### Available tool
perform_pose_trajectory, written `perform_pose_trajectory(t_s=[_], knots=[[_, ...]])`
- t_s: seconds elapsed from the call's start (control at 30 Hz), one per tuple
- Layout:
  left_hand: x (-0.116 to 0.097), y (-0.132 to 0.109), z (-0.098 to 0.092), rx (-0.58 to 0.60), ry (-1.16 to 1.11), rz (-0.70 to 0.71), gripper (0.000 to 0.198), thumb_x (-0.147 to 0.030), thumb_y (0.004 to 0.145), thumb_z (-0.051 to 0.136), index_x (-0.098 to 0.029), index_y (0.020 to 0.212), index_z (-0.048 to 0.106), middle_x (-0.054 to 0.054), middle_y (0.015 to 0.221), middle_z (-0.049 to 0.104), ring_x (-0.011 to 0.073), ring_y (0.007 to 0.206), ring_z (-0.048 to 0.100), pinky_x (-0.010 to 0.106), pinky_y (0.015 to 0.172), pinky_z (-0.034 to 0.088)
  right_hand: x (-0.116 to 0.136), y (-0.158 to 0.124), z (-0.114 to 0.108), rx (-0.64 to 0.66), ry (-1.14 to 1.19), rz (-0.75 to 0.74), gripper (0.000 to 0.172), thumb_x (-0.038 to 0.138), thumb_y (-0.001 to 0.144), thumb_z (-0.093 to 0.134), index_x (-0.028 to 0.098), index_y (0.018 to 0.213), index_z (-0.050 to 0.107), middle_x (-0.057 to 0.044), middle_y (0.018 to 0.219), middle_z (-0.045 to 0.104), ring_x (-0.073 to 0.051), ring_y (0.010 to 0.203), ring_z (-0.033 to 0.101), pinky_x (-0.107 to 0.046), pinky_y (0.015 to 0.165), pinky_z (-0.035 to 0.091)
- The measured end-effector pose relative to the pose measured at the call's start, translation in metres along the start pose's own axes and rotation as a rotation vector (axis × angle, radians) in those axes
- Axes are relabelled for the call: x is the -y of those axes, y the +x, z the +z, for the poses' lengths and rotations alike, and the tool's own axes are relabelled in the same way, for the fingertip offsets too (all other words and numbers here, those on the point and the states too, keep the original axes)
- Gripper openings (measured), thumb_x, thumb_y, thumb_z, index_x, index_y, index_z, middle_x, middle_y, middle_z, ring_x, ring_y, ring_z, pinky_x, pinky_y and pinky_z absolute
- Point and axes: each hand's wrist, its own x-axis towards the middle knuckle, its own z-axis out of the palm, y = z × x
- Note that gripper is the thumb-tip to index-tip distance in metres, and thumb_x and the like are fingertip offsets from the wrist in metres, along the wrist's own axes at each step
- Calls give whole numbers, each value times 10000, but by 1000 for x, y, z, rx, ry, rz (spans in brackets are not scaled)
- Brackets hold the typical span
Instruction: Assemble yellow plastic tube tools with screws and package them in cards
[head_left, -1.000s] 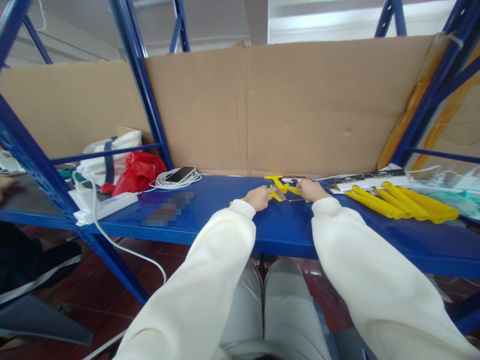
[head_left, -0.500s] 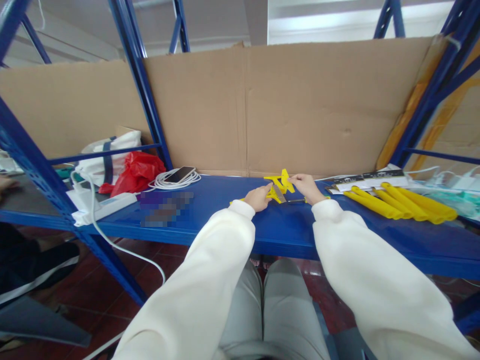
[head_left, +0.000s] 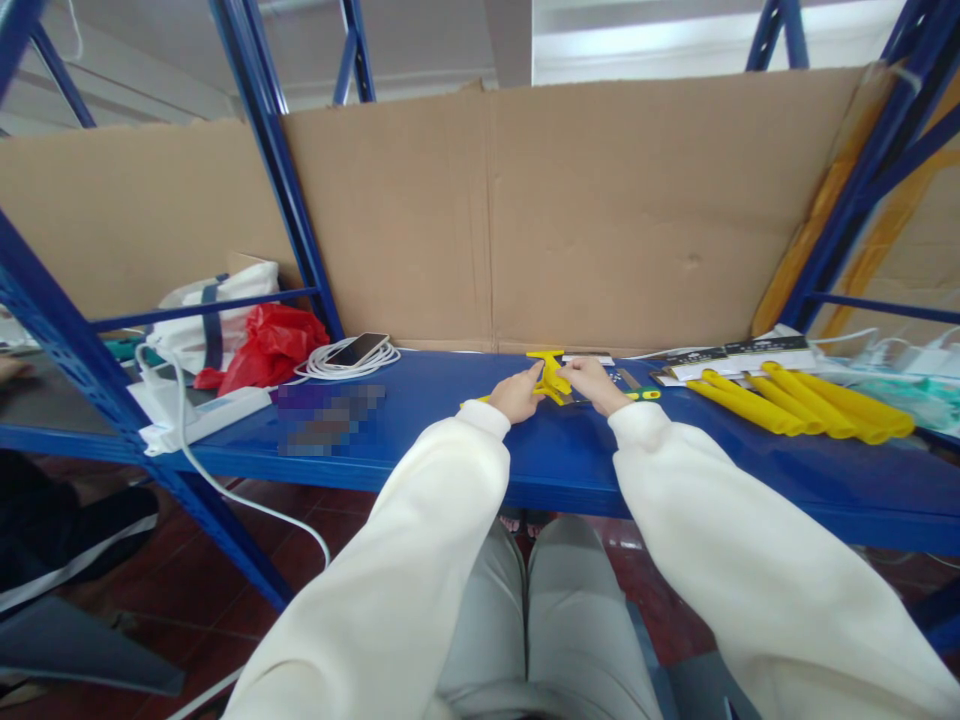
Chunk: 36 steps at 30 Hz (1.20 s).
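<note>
Both my hands meet at the middle of the blue shelf, sleeves in white. My left hand is closed in a pinch on a small yellow plastic piece. My right hand grips the same yellow piece from the right, fingers pressed together. The piece has a flat bar on top, and part of it is hidden between my fingers. Just right of my right hand lie a thin metal strip and a small green bit on the shelf.
Several yellow tubes and black-and-white cards lie at the right. A phone on a coiled white cable, a red bag, a white bag and a power strip sit left. Cardboard walls the back.
My right hand has moved left towards my left hand. The yellow piece, raised and turned half a second ago, now sits low between both hands.
</note>
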Motion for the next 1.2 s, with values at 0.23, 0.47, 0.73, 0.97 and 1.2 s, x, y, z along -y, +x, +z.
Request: perform_pose_trajectory(t_s=[0.23,0.47,0.73,0.97,1.2], knots=[[3,2,2,-13,-40,16,682,-217,946,610,-139,1564,333,176,1462,578,256,1303,601,324,1051,477,4,-4,1,-12,-3,1,148,196,663,574,198,518,542,13,571,552,-149,643,518,-274,676,425],[6,5,7,-38,-37,30,675,-217,942,604,-141,1558,338,178,1455,583,258,1285,612,333,1039,482,2,-2,2,16,-7,30,146,209,677,587,193,535,560,-1,600,592,-151,640,540,-273,655,433],[10,7,9,-78,-32,74,632,-201,950,575,-134,1547,377,181,1435,596,261,1253,631,344,1032,493,-13,8,6,-19,-66,-64,131,285,657,627,213,614,527,26,623,569,-160,682,547,-276,672,432],[11,7,5,-66,26,157,467,-197,973,517,-193,1437,574,127,1198,693,250,1095,690,349,996,513,-14,7,11,-80,-17,-27,194,271,667,674,224,685,486,42,695,530,-147,703,517,-274,692,437],[7,5,3,-80,39,152,437,-172,975,512,-193,1400,611,123,1166,677,238,1062,690,330,981,513,2,-1,-3,-26,192,97,226,291,751,711,203,655,526,13,678,577,-136,679,514,-258,649,414]])
